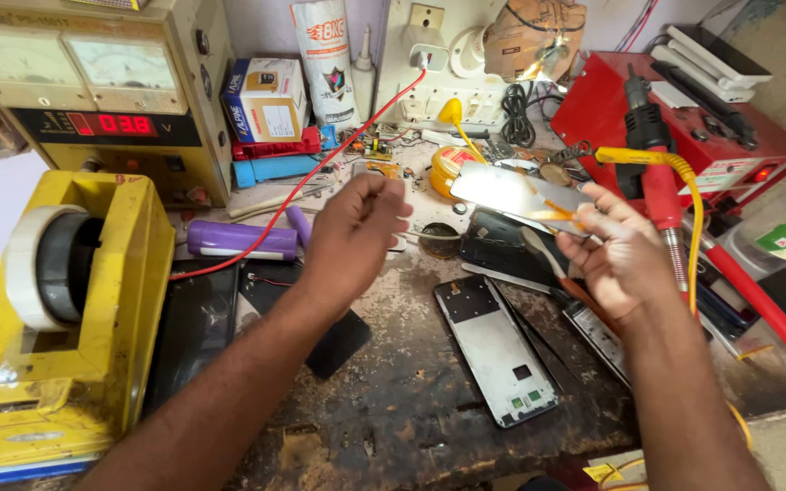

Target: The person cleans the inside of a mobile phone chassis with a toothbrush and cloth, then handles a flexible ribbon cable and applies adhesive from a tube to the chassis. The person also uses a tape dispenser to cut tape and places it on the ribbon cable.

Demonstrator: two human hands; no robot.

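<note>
My right hand (616, 250) holds a shiny flat metal plate (516, 193) by its right end, raised above the workbench and catching the light. My left hand (354, 234) hovers to the left of the plate with fingers curled together; whether it pinches something small I cannot tell. Below and between my hands a bare phone frame (498, 350) lies flat on the worn wooden bench (411, 409). A dark phone panel (511, 255) sits under the plate.
A yellow tape dispenser (65, 309) stands at the left, with a yellow power supply (102, 100) behind it. A red station (684, 118) holds a soldering iron (657, 182) at the right. Purple cylinders (238, 239), a red wire (320, 164) and small boxes crowd the back.
</note>
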